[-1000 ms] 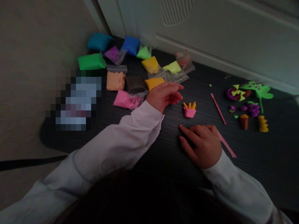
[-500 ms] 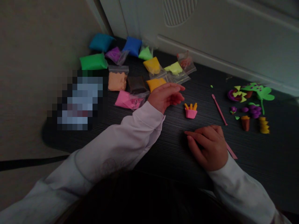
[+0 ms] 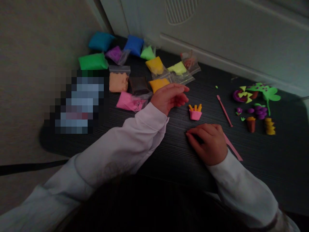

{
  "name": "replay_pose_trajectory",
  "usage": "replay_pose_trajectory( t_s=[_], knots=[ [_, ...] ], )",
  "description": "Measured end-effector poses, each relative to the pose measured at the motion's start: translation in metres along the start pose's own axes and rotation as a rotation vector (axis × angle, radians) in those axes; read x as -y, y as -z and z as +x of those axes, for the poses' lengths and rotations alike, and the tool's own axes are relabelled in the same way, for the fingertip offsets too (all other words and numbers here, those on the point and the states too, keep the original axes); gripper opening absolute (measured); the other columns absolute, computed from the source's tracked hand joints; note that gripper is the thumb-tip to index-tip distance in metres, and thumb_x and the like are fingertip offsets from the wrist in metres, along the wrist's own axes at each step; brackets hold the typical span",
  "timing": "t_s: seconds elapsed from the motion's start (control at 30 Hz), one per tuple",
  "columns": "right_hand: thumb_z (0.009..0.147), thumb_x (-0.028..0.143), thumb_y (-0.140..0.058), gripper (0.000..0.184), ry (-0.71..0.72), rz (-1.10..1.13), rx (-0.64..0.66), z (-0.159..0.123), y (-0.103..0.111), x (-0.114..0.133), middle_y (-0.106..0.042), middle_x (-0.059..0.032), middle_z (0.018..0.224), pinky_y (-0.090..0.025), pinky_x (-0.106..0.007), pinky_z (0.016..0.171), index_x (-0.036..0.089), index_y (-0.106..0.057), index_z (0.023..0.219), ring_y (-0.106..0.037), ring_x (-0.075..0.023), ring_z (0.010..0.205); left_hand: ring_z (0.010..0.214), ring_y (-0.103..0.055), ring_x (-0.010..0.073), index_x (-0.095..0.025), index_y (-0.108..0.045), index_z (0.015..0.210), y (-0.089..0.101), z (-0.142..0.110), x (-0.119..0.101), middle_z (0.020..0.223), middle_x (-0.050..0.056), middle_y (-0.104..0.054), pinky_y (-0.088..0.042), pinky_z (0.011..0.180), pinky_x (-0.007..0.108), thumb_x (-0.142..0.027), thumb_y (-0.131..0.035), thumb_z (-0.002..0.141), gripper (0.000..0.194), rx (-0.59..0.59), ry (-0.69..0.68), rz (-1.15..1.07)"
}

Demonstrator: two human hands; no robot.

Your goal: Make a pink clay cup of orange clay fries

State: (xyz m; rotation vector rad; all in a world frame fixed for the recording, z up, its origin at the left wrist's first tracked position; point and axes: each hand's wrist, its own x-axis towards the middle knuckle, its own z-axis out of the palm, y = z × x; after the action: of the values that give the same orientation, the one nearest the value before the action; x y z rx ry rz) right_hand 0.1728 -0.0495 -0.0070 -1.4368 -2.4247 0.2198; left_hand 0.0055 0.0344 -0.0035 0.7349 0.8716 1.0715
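Dim room; black wood-grain table (image 3: pixel 172 149) against pale panel (image 3: pixel 224 35) with ribbed vent (image 3: pixel 181 11) | pink clay fries box (image 3: pixel 195 114) on table, just beside left hand (image 3: pixel 169 96), beyond right hand (image 3: pixel 209 143) | left: loosely curved, parted; right: thumb and forefinger tips close, cannot tell whether pinching anything

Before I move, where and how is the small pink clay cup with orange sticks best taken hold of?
I would pinch the small pink clay cup by its left and right sides, from the near side with the right hand: the thin orange sticks jut from its far edge and may bend.
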Motion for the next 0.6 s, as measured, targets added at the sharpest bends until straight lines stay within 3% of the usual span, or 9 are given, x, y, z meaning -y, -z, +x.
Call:
replay_pose_trajectory(
  t_s=[0.6],
  knots=[
    [0.076,0.027,-0.054,0.012,-0.066,0.057,0.047,-0.0073,0.0053,-0.0024,-0.063,-0.0019,0.072,-0.032,-0.033,0.072,0.018,-0.061,0.078,-0.055,-0.0161,0.072,0.050,-0.054,0.0073,-0.013,-0.057,0.072,0.0007,0.0010,0.0018,0.052,-0.002,-0.058,-0.039,0.051,0.020,-0.023,-0.051,0.071,0.012,0.007,-0.016,-0.033]
  ],
)
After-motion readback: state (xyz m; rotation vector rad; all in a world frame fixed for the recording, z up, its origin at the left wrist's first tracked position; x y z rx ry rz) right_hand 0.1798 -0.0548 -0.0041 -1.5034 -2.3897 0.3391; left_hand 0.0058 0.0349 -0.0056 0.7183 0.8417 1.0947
